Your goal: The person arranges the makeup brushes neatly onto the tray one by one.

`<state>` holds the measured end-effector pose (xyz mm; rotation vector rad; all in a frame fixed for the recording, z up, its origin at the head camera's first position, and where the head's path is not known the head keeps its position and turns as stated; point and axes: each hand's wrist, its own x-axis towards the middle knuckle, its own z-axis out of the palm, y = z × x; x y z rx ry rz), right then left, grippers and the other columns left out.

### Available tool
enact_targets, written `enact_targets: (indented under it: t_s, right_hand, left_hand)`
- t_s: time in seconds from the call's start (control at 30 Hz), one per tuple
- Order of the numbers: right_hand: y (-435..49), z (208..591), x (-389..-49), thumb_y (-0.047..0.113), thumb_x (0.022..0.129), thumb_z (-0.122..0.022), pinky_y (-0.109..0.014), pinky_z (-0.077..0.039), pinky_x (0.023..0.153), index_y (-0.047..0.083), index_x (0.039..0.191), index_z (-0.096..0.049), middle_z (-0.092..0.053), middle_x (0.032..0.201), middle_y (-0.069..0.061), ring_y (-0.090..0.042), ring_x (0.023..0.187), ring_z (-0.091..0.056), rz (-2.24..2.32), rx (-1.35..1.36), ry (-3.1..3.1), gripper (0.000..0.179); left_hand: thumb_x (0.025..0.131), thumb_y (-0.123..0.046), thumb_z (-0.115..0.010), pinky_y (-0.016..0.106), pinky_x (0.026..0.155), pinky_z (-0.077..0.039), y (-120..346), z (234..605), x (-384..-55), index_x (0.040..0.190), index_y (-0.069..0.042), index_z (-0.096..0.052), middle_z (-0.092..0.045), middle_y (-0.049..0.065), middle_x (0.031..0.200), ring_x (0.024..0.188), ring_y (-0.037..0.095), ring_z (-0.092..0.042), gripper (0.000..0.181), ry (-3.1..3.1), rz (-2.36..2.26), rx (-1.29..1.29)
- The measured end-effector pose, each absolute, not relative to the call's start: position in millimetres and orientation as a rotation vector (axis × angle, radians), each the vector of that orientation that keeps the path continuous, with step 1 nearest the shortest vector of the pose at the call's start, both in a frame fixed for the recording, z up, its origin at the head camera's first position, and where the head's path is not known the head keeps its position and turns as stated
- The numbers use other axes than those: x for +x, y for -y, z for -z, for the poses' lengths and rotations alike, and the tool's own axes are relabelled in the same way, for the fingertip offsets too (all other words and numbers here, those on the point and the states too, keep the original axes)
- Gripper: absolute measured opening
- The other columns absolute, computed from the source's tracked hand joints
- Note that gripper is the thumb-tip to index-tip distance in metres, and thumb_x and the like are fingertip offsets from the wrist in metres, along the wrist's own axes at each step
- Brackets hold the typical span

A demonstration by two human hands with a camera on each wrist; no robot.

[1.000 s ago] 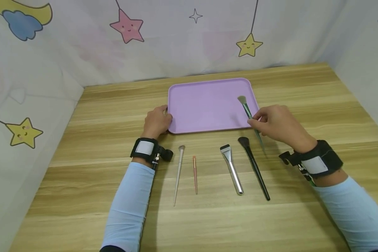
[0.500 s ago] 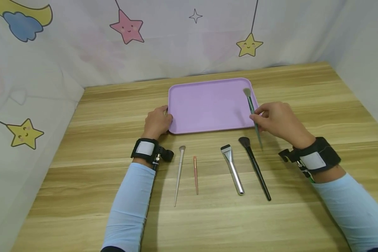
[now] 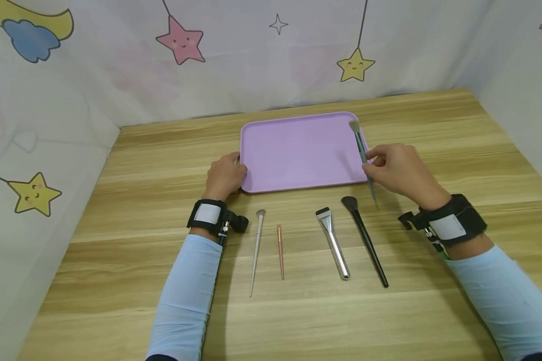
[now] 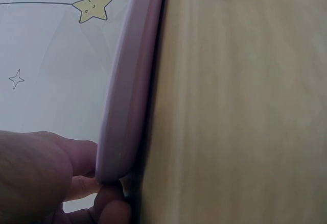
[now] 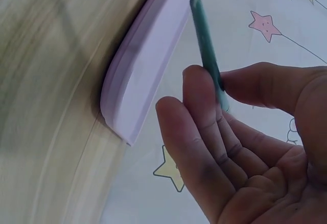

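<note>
Between thumb and fingertips my right hand pinches a green-handled makeup brush above the right side of a purple tray. The bristles point away from me, and the green handle end sticks out past the fingers in the right wrist view. My left hand grips the tray's left edge near its front corner; in the left wrist view the thumb and fingers close about that corner. In front of the tray lie a white brush, a small pink brush, a flat silver brush and a black brush.
The wooden table ends at a white curtain printed with stars behind the tray. Another curtain panel rises along the left side. The loose brushes lie between the two forearms.
My right hand has moved slightly away from me and to the right with the green brush, which now stands over the tray's right edge. The left hand and tray stay put.
</note>
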<state>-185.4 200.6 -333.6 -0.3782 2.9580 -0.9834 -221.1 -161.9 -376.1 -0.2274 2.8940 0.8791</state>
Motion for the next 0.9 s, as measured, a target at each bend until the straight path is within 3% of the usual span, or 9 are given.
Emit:
enact_targets:
  t_s: [0.17, 0.43, 0.63, 0.9]
  right_hand:
    - [-201.2, 334.4, -189.6, 0.016, 0.093, -0.067, -0.029, -0.046, 0.050, -0.010, 0.113, -0.070, -0.072, 0.087, -0.020, -0.025, 0.063, -0.069, 1.026, -0.390, -2.933, 0.033]
    - [-202.2, 335.6, -195.5, 0.017, 0.095, -0.067, -0.027, -0.047, 0.050, -0.011, 0.117, -0.068, -0.072, 0.084, -0.019, -0.028, 0.063, -0.071, 1.048, -0.402, -2.908, 0.036]
    - [-201.5, 335.3, -201.8, 0.017, 0.095, -0.067, -0.027, -0.048, 0.051, -0.011, 0.119, -0.066, -0.072, 0.081, -0.017, -0.028, 0.062, -0.071, 1.058, -0.406, -2.898, 0.037]
    - [-203.0, 339.3, -207.8, 0.014, 0.095, -0.066, -0.029, -0.047, 0.049, -0.012, 0.120, -0.066, -0.071, 0.080, -0.018, -0.030, 0.062, -0.070, 1.019, -0.375, -2.914, 0.036]
  left_hand:
    - [0.099, -0.023, -0.048, 0.035, 0.062, -0.046, 164.9, 376.1, -220.4, 0.153, -0.010, -0.046, -0.057, 0.018, 0.138, 0.077, 0.029, -0.062, 0.055, -2.894, -0.880, -0.234]
    - [0.099, -0.023, -0.048, 0.038, 0.068, -0.046, 167.0, 377.0, -219.4, 0.153, -0.011, -0.046, -0.055, 0.018, 0.142, 0.092, 0.033, -0.061, 0.055, -2.899, -0.886, -0.225]
    - [0.098, -0.023, -0.048, 0.038, 0.067, -0.046, 167.0, 377.0, -219.9, 0.152, -0.010, -0.047, -0.056, 0.017, 0.140, 0.091, 0.033, -0.061, 0.055, -2.905, -0.890, -0.224]
    - [0.098, -0.023, -0.050, 0.045, 0.080, -0.048, 165.3, 377.2, -220.3, 0.151, -0.010, -0.048, -0.056, 0.018, 0.141, 0.107, 0.037, -0.058, 0.055, -2.919, -0.873, -0.212]
